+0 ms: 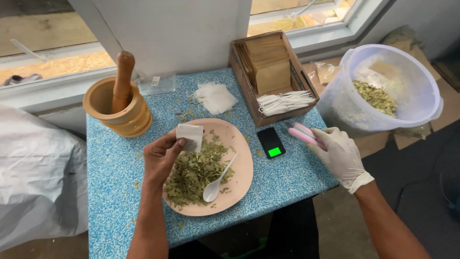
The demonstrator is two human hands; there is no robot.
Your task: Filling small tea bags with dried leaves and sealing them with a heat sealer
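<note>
My bare left hand [160, 156] pinches a small white filter bag [190, 136] above the left part of a pink plate [242, 165]. The plate carries a heap of dried green leaves [194, 173], and a white plastic spoon [218, 181] lies on them. My right hand [338, 153], in a white glove, grips a pink and white handled tool [304, 134] at the table's right edge. A small black scale [270, 142] with a lit green display sits between the plate and that hand.
A wooden mortar with a pestle [120, 103] stands at the back left of the blue speckled table [115, 192]. White bags [215, 97] lie behind the plate. A wooden box [273, 76] holds brown envelopes and white strips. A clear bucket [383, 91] of leaves is at the right.
</note>
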